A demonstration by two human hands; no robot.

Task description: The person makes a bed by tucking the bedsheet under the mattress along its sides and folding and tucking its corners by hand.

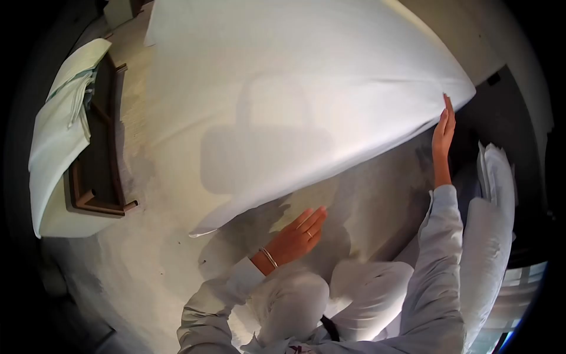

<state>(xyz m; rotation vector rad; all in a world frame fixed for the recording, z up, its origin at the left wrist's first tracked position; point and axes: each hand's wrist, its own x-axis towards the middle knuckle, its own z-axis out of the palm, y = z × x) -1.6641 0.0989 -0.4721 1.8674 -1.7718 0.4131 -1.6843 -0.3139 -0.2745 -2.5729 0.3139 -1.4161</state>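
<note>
A white sheet (365,88) covers a bed, its surface mostly smooth with a crease running toward the right corner. My right hand (445,133) is at the side of the bed close to that corner, fingers stretched out flat against the sheet. Below the sheet's lower edge, my left hand (298,236) is held over the floor in front of my knees. Its fingers are extended and it holds nothing; a ring and a bracelet (268,257) show on it. The sheet's near left corner ends in a loose point.
On the left stands a piece of wooden-framed furniture (101,203), with folded white linen (62,130) draped over it. White pillows (486,236) are stacked beside my right arm. Pale floor (141,265) shows around the bed, and a dark panel (501,118) lies beyond the right corner.
</note>
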